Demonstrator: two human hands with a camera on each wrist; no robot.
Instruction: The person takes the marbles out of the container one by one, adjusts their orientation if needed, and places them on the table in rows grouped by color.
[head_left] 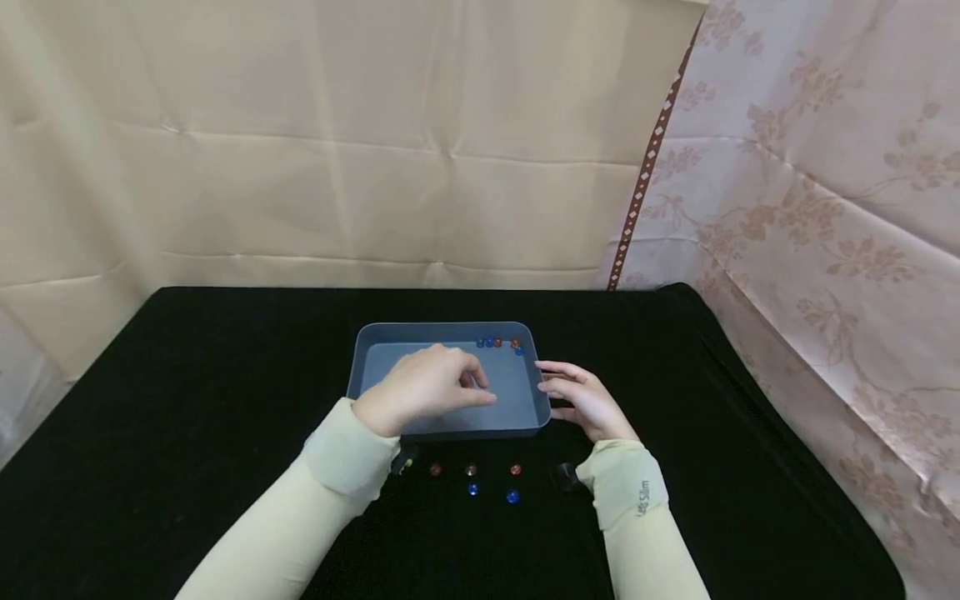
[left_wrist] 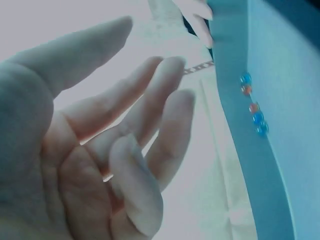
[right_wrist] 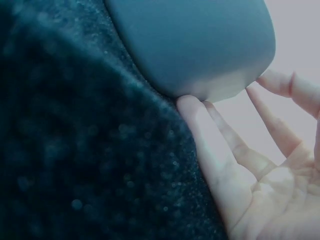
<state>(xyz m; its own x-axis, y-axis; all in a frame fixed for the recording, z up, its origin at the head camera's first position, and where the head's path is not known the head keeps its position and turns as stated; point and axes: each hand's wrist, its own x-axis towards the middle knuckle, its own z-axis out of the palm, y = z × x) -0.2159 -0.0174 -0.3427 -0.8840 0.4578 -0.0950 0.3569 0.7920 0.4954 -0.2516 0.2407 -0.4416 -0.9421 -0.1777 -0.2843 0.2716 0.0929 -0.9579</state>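
A blue-grey rectangular tray (head_left: 506,400) lies on the black cloth. Above its middle hangs my left hand (head_left: 427,385), its fingers loosely bent; in the left wrist view nothing shows between thumb and fingertips. My right hand (head_left: 588,404) touches the tray's right side with its fingertips, fingers mostly straight. Inside the tray, along the far right edge, sit several small glass marbles, among them a blue marble (head_left: 481,342) and an orange marble (head_left: 515,342). More lie in front of the tray: a blue marble (head_left: 512,497), an orange marble (head_left: 515,470) and a clear marble (head_left: 470,470).
Black cloth (head_left: 225,400) covers the table. A cream curtain (head_left: 337,167) hangs behind it, and a pink floral curtain (head_left: 810,208) stands on the right. Near the right wrist is a small dark object (head_left: 566,477).
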